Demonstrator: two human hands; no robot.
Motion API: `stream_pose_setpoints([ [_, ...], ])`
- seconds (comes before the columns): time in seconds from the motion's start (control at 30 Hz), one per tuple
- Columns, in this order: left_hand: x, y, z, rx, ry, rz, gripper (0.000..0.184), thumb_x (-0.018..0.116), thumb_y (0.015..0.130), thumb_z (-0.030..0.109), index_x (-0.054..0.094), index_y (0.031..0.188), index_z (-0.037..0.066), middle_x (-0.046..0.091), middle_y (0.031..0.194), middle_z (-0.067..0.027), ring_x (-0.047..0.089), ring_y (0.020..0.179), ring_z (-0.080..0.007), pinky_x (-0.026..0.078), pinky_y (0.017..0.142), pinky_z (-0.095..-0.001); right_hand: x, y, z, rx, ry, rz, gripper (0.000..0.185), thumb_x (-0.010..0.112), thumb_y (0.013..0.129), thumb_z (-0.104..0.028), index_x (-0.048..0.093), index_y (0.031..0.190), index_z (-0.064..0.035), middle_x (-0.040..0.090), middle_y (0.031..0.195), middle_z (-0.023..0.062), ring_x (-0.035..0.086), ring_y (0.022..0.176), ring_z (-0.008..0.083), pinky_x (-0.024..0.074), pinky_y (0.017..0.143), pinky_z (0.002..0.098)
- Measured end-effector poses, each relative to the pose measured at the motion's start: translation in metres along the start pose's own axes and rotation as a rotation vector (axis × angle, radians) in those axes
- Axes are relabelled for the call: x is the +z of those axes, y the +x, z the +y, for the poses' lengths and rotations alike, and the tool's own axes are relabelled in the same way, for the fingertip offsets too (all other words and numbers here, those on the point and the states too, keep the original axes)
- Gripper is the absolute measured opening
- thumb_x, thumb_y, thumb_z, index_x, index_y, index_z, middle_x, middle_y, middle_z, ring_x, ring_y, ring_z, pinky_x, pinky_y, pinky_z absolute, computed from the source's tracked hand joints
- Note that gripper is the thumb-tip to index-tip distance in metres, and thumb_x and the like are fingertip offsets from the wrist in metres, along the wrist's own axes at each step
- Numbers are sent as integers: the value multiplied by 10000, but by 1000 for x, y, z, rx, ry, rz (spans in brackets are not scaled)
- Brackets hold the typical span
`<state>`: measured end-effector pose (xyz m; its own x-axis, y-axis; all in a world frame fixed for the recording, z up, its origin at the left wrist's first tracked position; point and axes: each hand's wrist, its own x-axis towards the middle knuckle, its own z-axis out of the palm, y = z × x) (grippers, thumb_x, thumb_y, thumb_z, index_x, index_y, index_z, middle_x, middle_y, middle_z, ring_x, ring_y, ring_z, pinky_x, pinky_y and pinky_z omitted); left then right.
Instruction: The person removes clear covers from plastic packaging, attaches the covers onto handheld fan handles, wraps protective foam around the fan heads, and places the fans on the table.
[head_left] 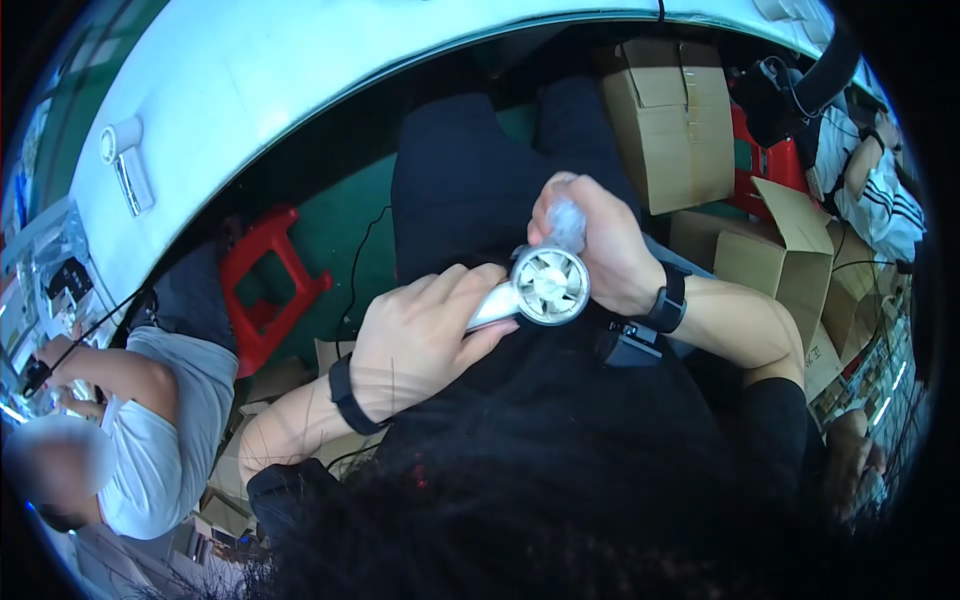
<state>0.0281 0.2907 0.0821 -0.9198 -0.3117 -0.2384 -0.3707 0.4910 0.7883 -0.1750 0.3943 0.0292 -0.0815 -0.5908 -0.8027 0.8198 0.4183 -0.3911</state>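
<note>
Above my lap, a small white handheld fan (549,287) is held with its round grille facing up toward me. My left hand (415,325) is wrapped round the fan's pale handle, thumb along the lower side. A crumpled, translucent piece that looks like thin plastic (568,222) is pinched in my right hand (612,245), close against the far side of the fan head. Part of that piece is hidden by the fingers. Dark bands are on both wrists.
A white table (300,60) curves across the top, with another small white fan (125,160) on it. A red stool (265,285) and a seated person (160,430) are at left. Cardboard boxes (680,130) stand at right, where another person (880,200) sits.
</note>
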Motion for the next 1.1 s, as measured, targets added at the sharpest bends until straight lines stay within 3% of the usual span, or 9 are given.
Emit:
stream_pose_setpoints([
  [0.2,10,3,-7,69,310,101,643,807,700,138,572,1297,86,576,1102,-97,581,901,-257,472,779,-377,8,-8,4,138,6,132,191,455,989,-197,571,930,-57,620,893,65,644,811,183,542,764,328],
  [0.33,17,4,-6,30,283,107,654,797,741,151,542,1335,53,542,1167,-131,565,950,-301,462,850,-410,9,-8,4,156,2,164,208,438,1006,-197,569,933,-52,623,910,73,659,835,199,551,779,344],
  [0.47,2,5,-4,-39,-51,-182,583,757,844,209,524,1343,20,593,1034,-152,563,945,-330,479,864,-432,-5,-5,10,156,-21,0,207,419,1010,-180,561,937,-49,622,905,78,664,839,220,554,785,355],
  [0.6,5,10,-27,-360,-719,-410,457,667,960,363,564,1192,-17,667,919,-119,653,805,-191,534,737,-351,2,-9,4,150,28,-125,195,432,988,-176,543,898,-43,590,855,77,643,842,210,538,785,349],
  [0.67,6,11,-38,-603,-1247,-742,439,585,1013,424,566,1128,1,667,869,-68,627,653,-74,517,571,-224,-5,-2,4,66,25,-213,199,456,982,-195,579,923,-50,610,867,59,637,814,170,528,752,317],
  [0.73,9,12,-34,-565,-1234,-793,432,609,997,429,578,1094,10,662,837,-53,628,663,-79,530,593,-255,-8,-2,6,46,-11,-251,201,469,977,-201,598,937,-52,620,874,54,636,805,150,523,743,302],
  [0.93,-6,14,-6,-262,-339,-482,427,655,955,374,588,1109,-18,693,894,-183,697,771,-325,537,708,-400,-1,-14,-2,218,-166,-136,176,478,968,-178,560,877,-52,593,868,69,579,809,147,479,761,294],
  [0.97,-8,17,0,-328,-357,-556,463,647,951,387,566,1129,-33,672,913,-247,670,833,-418,514,747,-454,-3,-15,4,208,-159,-126,177,468,965,-178,567,882,-56,607,881,77,588,795,143,488,756,293],
  [1.1,4,15,5,-380,-373,-613,449,620,972,390,542,1119,-27,664,868,-243,671,812,-415,510,715,-453,-6,-20,12,140,-164,14,188,443,946,-180,567,870,-61,613,827,77,610,742,156,508,700,303],
])
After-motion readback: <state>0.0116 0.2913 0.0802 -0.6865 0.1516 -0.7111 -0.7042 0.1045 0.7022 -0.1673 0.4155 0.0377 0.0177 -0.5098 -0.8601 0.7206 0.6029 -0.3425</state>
